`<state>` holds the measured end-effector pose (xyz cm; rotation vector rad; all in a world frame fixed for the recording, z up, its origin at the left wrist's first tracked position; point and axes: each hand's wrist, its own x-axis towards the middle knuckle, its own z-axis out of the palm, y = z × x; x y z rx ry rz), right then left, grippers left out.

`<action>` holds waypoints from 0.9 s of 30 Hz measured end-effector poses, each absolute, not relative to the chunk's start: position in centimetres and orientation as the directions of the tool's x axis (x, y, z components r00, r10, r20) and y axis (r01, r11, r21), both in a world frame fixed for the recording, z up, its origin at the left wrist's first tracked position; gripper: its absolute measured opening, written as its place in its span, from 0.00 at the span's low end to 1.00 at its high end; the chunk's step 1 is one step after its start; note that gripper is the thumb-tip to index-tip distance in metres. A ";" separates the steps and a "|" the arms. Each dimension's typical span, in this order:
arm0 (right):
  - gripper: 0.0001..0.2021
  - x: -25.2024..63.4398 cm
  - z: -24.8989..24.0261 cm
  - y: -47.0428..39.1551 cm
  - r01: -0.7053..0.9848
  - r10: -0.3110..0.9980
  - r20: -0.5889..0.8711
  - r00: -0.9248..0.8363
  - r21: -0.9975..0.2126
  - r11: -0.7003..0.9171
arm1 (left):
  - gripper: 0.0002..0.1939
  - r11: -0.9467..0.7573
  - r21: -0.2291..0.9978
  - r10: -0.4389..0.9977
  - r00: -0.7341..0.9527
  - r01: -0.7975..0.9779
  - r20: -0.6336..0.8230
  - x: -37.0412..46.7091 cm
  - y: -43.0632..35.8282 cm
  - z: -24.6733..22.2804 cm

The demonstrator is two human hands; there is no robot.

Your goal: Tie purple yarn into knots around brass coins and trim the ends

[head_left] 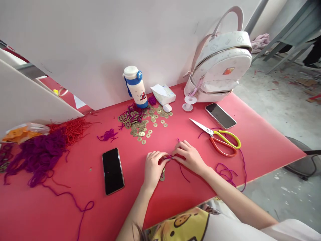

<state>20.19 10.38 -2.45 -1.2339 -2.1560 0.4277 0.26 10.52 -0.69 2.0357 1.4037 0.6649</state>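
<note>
Near the front edge of the red table (265, 144), the left hand (153, 167) and right hand (191, 158) pinch a purple cord (170, 156), with what seem to be holed coins (163, 177) partly hidden beside the left one, scissors (212, 132) toward the right edge, and a water bottle (136, 88) by the back edge.

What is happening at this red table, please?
A person's left hand and right hand pinch a purple cord between them, above the red table. A few holed coins lie partly hidden beside the left hand. Many loose coins lie near the bottle, and the scissors rest untouched at the right.
</note>
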 end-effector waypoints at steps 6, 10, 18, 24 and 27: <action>0.08 20.2 -2.4 10.2 0.639 0.850 0.364 -0.380 -0.561 0.526 | 0.03 -0.280 0.720 0.945 0.315 0.635 0.089 0.2 10.6 -0.6; 0.09 20.0 -2.2 10.0 0.623 0.839 0.376 -0.393 -0.563 0.544 | 0.05 -0.160 0.834 0.975 0.214 0.528 0.051 0.2 10.2 0.0; 0.07 19.5 -1.8 9.4 0.572 0.827 0.355 -0.435 -0.601 0.559 | 0.12 0.288 0.957 0.950 0.116 0.040 -0.290 0.9 9.6 0.5; 0.08 19.4 -1.2 9.2 0.571 0.813 0.362 -0.456 -0.581 0.579 | 0.11 0.278 0.960 0.961 -0.012 0.016 -0.278 0.9 9.9 0.5; 0.08 19.7 -0.9 9.1 0.574 0.812 0.390 -0.434 -0.576 0.583 | 0.10 0.239 0.969 0.971 -0.045 0.062 -0.237 0.9 9.9 0.5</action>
